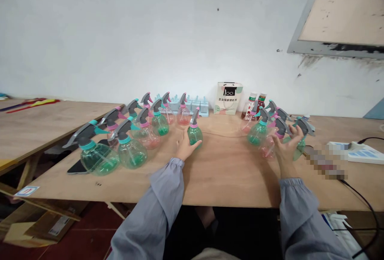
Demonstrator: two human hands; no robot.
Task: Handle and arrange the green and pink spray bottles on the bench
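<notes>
My left hand point(186, 146) is wrapped round a green spray bottle with a pink collar point(195, 135), upright near the table's middle. On the right, my right hand point(288, 145) has its fingers curved at a green spray bottle point(299, 148), partly hidden behind it; a pink spray bottle point(267, 148) is just left of that hand. More green and pink bottles stand behind it, among them a green one with a teal collar point(257, 133). Several bottles form a group on the left, with a large green one point(100, 158) at the front and a pink one point(149, 137) farther back.
Along the wall are a light blue rack point(202, 108), a paper bag point(229, 99) and two red-labelled bottles point(249, 107). A dark phone point(77, 168) lies at the left; a white power strip point(357, 153) and cable are at the right.
</notes>
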